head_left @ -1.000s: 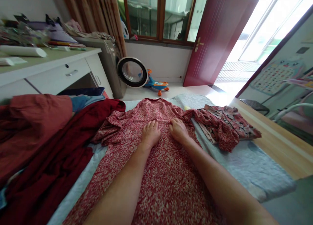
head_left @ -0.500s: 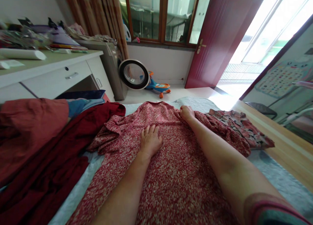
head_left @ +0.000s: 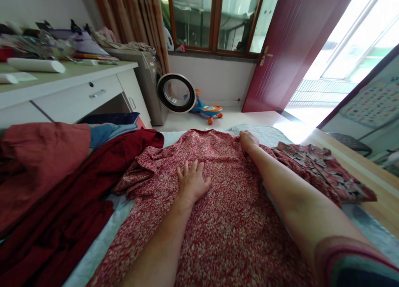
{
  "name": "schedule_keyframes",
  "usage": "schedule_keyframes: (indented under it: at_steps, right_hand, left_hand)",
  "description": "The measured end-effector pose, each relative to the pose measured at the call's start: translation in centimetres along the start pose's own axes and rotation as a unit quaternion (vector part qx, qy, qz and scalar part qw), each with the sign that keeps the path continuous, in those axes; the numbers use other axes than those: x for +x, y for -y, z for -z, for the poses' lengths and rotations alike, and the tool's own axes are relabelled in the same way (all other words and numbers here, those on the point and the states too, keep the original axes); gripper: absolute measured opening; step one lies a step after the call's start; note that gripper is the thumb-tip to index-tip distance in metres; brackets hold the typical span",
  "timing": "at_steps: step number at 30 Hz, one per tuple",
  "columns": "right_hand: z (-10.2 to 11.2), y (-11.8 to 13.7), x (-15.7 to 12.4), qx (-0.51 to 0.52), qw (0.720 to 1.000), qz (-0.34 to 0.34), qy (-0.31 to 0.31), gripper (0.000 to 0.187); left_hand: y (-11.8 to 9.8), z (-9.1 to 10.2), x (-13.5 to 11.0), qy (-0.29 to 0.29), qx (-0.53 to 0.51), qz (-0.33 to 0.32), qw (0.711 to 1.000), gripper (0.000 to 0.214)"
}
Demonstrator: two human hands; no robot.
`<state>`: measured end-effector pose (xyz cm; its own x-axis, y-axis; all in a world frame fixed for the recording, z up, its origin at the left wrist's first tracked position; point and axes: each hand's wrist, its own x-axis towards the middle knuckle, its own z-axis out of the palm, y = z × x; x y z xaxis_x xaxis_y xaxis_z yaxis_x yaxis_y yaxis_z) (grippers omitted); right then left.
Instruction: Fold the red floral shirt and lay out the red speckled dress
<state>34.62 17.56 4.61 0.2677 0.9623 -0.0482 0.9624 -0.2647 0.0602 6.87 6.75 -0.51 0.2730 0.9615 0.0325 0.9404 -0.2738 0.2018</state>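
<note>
A red dress or long top with a small pale floral print [head_left: 224, 212] lies spread out in front of me, its neckline at the far end. My left hand [head_left: 193, 181] rests flat on its upper middle with the fingers spread. At the far right shoulder my right hand [head_left: 248, 141] is closed on the garment's fabric. The left sleeve lies loosely bunched, and my right forearm partly covers the right one. A folded flower-patterned garment [head_left: 330, 164] lies just beyond that forearm.
Dark red cloth [head_left: 71, 195] and a salmon-coloured garment [head_left: 46, 158] are heaped on the left. Beyond the light blue sheet [head_left: 264, 133] stand a washing machine with its round door [head_left: 176, 93] open and a blue-orange ride-on toy [head_left: 207, 109]. A desk [head_left: 75, 91] is at left.
My right hand has moved slightly right with the shoulder fabric, drawing it outward. The fingers of my left hand have spread wider. The view has shifted a little.
</note>
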Motion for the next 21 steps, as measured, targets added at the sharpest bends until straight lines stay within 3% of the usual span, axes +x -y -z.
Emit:
schedule_keyframes:
  at_steps: [6,13,16,18,21]
  right_hand:
    - [0.3,-0.9,-0.2,0.005,0.999,-0.021,-0.045,0.036]
    - [2.1,-2.6,-1.3,-0.011,0.999,-0.022,0.04,0.065]
    - [2.3,-3.1,-2.1,-0.051,0.996,0.005,0.072,0.046]
    - [2.4,-3.5,-2.2,-0.055,0.996,0.01,0.063,0.032]
    - [2.7,-4.2,-2.0,-0.05,0.998,-0.008,0.029,0.028]
  left_hand:
    - [0.1,-0.1,0.1,-0.006,-0.009,-0.002,1.0,0.066]
    - [0.0,0.1,-0.1,0.0,-0.005,-0.002,1.0,0.065]
    - [0.0,0.0,0.0,-0.006,-0.006,-0.003,1.0,0.066]
    - [0.1,-0.2,0.0,-0.008,-0.007,-0.003,1.0,0.066]
    - [0.1,-0.2,0.0,-0.005,-0.004,-0.003,1.0,0.068]
